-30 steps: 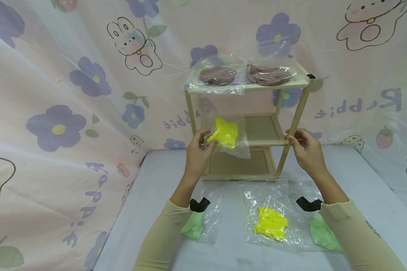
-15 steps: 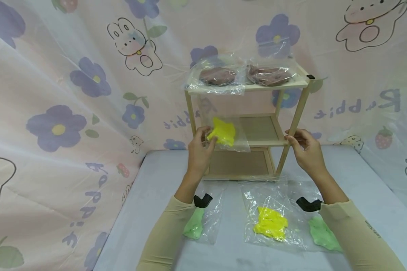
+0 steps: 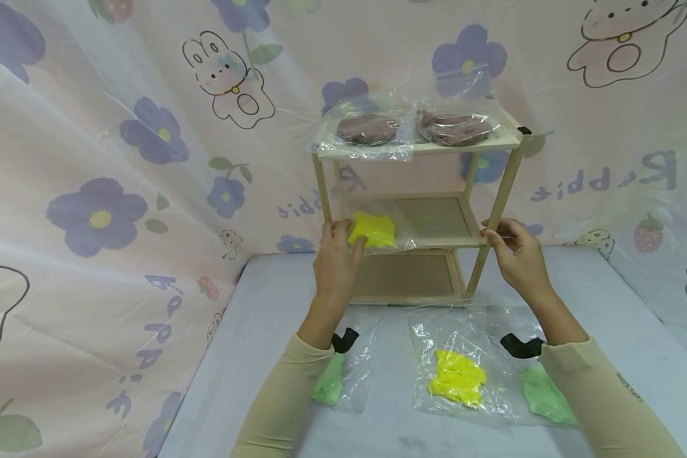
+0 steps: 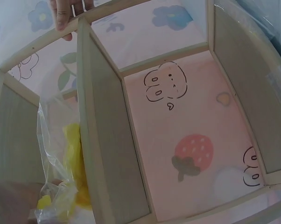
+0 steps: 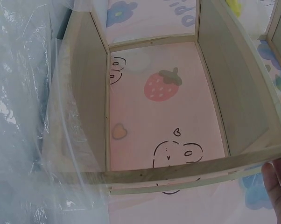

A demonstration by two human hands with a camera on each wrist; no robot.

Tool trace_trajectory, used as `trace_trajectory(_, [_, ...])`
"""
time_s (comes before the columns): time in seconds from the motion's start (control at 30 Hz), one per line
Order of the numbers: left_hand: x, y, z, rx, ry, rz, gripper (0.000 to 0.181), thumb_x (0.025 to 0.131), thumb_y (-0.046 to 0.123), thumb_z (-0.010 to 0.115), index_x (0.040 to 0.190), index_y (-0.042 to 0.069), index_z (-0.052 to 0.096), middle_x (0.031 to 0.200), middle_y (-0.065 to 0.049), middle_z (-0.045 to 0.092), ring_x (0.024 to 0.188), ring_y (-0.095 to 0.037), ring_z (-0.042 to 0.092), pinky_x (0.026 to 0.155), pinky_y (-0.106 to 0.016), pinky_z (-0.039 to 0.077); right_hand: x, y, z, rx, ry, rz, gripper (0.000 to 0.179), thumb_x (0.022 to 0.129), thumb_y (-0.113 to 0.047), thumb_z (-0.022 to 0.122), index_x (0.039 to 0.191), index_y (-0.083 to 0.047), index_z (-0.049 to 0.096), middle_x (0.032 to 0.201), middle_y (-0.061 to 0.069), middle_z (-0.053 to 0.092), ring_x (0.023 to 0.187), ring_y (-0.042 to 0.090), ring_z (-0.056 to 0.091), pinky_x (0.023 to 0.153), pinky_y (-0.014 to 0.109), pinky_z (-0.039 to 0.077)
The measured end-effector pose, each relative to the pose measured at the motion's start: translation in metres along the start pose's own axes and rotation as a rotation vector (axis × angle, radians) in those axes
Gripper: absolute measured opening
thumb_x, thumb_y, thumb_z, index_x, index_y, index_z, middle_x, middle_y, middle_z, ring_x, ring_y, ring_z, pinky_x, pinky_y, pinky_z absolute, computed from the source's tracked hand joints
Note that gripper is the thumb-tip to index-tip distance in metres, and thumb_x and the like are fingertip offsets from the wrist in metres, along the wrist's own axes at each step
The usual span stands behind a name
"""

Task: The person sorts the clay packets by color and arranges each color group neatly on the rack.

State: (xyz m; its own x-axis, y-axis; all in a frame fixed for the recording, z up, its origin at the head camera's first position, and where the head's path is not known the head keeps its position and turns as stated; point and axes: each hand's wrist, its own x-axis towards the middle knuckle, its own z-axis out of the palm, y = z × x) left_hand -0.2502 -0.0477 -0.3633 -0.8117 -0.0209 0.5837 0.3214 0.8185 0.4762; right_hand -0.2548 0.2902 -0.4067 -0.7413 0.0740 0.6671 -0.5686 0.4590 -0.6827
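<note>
My left hand (image 3: 336, 261) is at the left front of the middle shelf, thumb and fingers pinching the edge of a clear plastic bag of yellow clay (image 3: 373, 229). The bag lies low over the shelf board. In the left wrist view the yellow clay (image 4: 74, 156) shows close against that board. My right hand (image 3: 515, 251) grips the right front post of the small wooden shelf rack (image 3: 502, 184) at middle-shelf height. Its fingers (image 5: 272, 183) show at the frame's edge in the right wrist view.
Two bags of brown clay (image 3: 367, 130) sit on the top shelf. In front of the rack, another bag of yellow clay (image 3: 458, 378) lies on the white table (image 3: 389, 439). Bags of green clay (image 3: 329, 380) lie either side, partly behind my sleeves. A printed curtain (image 3: 114, 286) surrounds the table.
My left hand has lowered the bag of yellow clay toward the middle shelf, and the bag has tilted flatter. The right hand has stayed on the post.
</note>
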Motion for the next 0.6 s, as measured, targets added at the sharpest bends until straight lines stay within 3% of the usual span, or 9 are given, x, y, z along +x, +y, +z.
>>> trace_trajectory(0.13, [-0.003, 0.004, 0.000, 0.119, 0.074, 0.025, 0.048, 0.098, 0.035, 0.082, 0.136, 0.010, 0.066, 0.133, -0.012, 0.060, 0.111, -0.032, 0.069, 0.059, -0.042, 0.064, 0.000, -0.002, 0.000, 0.001, -0.001, 0.003, 0.023, 0.105, 0.003, 0.066, 0.128, 0.007, 0.068, 0.109, 0.012, 0.072, 0.100, -0.004, 0.064, 0.095, 0.006, 0.048])
trace_trajectory(0.3, [-0.006, 0.004, -0.001, 0.116, 0.119, 0.032, 0.052, 0.095, 0.031, 0.086, 0.137, 0.011, 0.063, 0.130, -0.015, 0.057, 0.111, -0.033, 0.068, 0.062, -0.043, 0.065, 0.000, -0.001, 0.000, 0.000, -0.001, 0.002, 0.023, 0.105, 0.003, 0.066, 0.128, 0.007, 0.068, 0.109, 0.012, 0.072, 0.099, -0.003, 0.064, 0.096, 0.006, 0.048])
trace_trajectory(0.47, [-0.013, 0.005, -0.001, 0.133, 0.110, 0.064, 0.042, 0.096, 0.038, 0.084, 0.123, 0.008, 0.072, 0.121, -0.013, 0.065, 0.106, -0.030, 0.066, 0.076, -0.040, 0.064, 0.000, -0.001, 0.000, 0.000, 0.003, 0.000, 0.023, 0.105, 0.004, 0.066, 0.127, 0.008, 0.068, 0.109, 0.010, 0.071, 0.099, -0.004, 0.064, 0.095, 0.006, 0.048])
trace_trajectory(0.6, [-0.018, 0.009, -0.003, 0.154, 0.055, 0.081, 0.056, 0.093, 0.046, 0.085, 0.128, 0.005, 0.071, 0.124, -0.014, 0.065, 0.107, -0.030, 0.062, 0.084, -0.039, 0.061, 0.000, -0.001, 0.000, 0.000, 0.002, 0.001, 0.023, 0.105, 0.004, 0.065, 0.127, 0.009, 0.068, 0.111, 0.011, 0.071, 0.100, -0.005, 0.064, 0.096, 0.006, 0.048])
